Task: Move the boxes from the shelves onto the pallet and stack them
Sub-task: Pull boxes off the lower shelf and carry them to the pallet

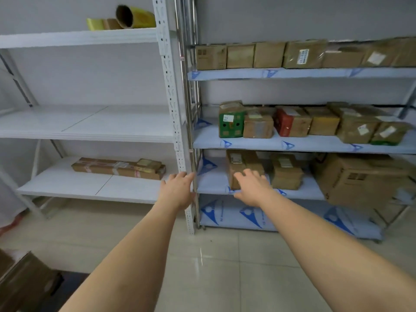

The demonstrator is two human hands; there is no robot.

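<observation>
Both my arms reach forward toward the right-hand metal shelf unit (292, 144). My left hand (177, 190) is open, fingers spread, in front of the white upright between the two units. My right hand (253, 188) is open too, in front of a brown cardboard box (242, 162) on the lower shelf; I cannot tell whether it touches the box. A second brown box (286, 171) and a large carton (360, 179) stand to the right on that shelf. Several taped boxes fill the middle shelf (290, 121) and top shelf (270, 55). No pallet is clearly visible.
The white shelf unit (90, 127) on the left holds a long flat box (117, 168) low down and yellow tape rolls (132, 16) on top. A dark cardboard box (24, 284) sits at the bottom left corner. Tiled floor (225, 266) lies between me and the shelves.
</observation>
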